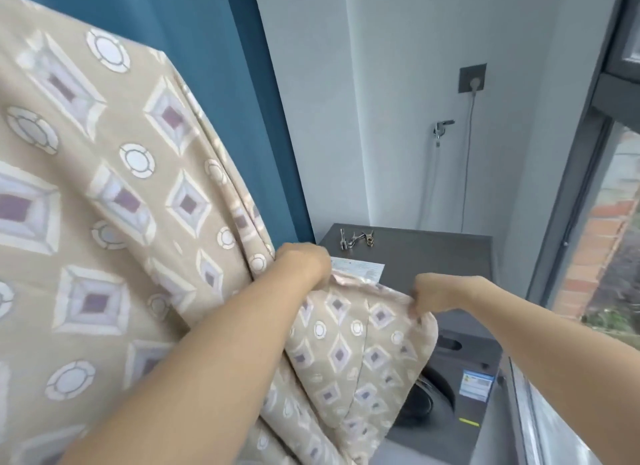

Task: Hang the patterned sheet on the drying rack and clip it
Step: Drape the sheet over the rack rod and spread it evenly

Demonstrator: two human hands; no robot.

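A beige patterned sheet [104, 194] with purple diamonds and white circles drapes down the left half of the view; whatever it hangs over is hidden beneath it. My left hand [304, 263] grips the sheet's edge where its folds gather. My right hand [436, 295] pinches the same edge farther right, holding a lower flap stretched out between both hands. Several metal clips [356, 241] lie on top of the grey washing machine [433, 256], just beyond my hands.
A blue curtain [242, 101] hangs behind the sheet. On the white wall are a socket with a cable [472, 80] and a tap [441, 128]. A window frame [568, 201] runs down the right side. A paper label [360, 269] lies on the machine.
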